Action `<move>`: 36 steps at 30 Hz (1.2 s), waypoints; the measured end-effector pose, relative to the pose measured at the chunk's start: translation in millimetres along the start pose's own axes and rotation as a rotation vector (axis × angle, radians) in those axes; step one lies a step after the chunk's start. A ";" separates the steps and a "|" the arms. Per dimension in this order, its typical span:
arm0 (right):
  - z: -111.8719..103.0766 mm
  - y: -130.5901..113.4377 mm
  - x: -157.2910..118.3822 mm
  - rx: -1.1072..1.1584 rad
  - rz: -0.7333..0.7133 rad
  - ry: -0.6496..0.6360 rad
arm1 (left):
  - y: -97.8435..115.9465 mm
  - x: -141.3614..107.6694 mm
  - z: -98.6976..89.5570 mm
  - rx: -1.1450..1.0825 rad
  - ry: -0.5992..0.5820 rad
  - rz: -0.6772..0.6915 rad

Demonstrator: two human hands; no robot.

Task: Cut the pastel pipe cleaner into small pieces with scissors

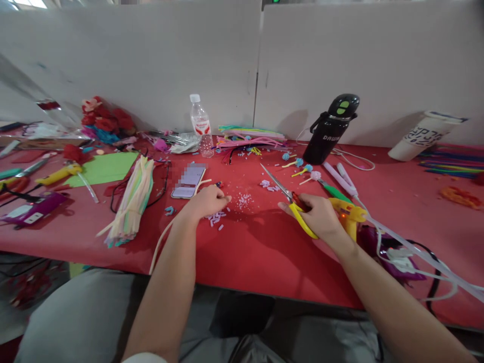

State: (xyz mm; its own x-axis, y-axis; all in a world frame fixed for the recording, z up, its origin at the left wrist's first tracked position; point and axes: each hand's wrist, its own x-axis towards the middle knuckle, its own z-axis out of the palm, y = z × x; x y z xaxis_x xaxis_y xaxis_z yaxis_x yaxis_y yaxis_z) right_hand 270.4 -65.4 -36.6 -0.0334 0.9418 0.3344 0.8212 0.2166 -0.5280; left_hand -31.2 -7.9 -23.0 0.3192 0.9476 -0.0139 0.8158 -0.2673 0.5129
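Observation:
My left hand (212, 200) is closed, with its fingers low over the red table beside a few purple cut pieces (217, 219); what it pinches, if anything, is too small to make out. In my right hand (319, 214) are scissors (300, 217) with yellow handles, their blades pointing up and left toward another small group of purple pieces (269, 186). Fine pale crumbs (244, 201) lie scattered between the hands. A phone (189, 180) rests just behind my left hand.
Pipe-cleaner bundle (132, 201) at left; bottle (202, 126) and black flask (328, 133) at the back. A yellow glue gun (350, 214) and cords lie right of my right hand. Small pompom stems (298, 162) sit before the flask; a white cup (423, 136) leans farther right.

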 end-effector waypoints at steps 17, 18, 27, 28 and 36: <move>-1.1 1.9 2.0 0.094 0.024 0.072 | 32.0 17.6 -0.9 -0.023 0.126 0.084; -0.6 2.5 2.4 0.100 0.024 0.077 | 39.8 24.1 3.3 0.006 0.094 0.088; 1.2 4.6 5.7 0.110 0.036 0.071 | 86.5 90.8 37.4 0.252 -0.003 -0.014; 0.9 4.3 6.0 0.108 0.036 0.069 | 88.1 94.0 39.7 0.270 -0.021 -0.041; -0.8 3.1 6.2 0.089 0.037 0.065 | 90.6 100.0 49.2 0.304 -0.042 -0.035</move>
State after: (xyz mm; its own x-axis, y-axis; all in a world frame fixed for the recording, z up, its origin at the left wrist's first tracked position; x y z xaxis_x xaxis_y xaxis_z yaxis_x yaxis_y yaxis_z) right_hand 273.2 -59.0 -35.5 0.0353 0.9314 0.3623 0.7676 0.2069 -0.6067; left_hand 98.3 54.1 -20.1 0.3029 0.9508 -0.0654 0.9314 -0.2808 0.2317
